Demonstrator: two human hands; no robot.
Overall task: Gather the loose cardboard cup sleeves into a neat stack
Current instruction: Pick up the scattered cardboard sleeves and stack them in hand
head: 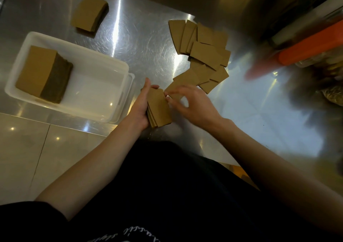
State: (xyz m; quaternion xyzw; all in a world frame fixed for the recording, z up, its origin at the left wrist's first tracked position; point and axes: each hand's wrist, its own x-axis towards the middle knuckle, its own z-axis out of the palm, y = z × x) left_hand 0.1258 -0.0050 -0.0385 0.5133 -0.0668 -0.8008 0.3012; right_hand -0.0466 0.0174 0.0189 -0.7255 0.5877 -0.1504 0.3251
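Dim, glare on steel, blurred right edge

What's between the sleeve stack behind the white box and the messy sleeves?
Nothing, just bare metal counter between that stack and the loose sleeves, seen in the head view.

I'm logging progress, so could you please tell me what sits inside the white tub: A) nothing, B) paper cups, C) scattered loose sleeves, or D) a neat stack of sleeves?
D: a squared-up stack of sleeves stands in the white tub, while the loose sleeves lie outside it on the counter.

Three sleeve stacks (43,73), one white tub (74,43), two hands (139,108)
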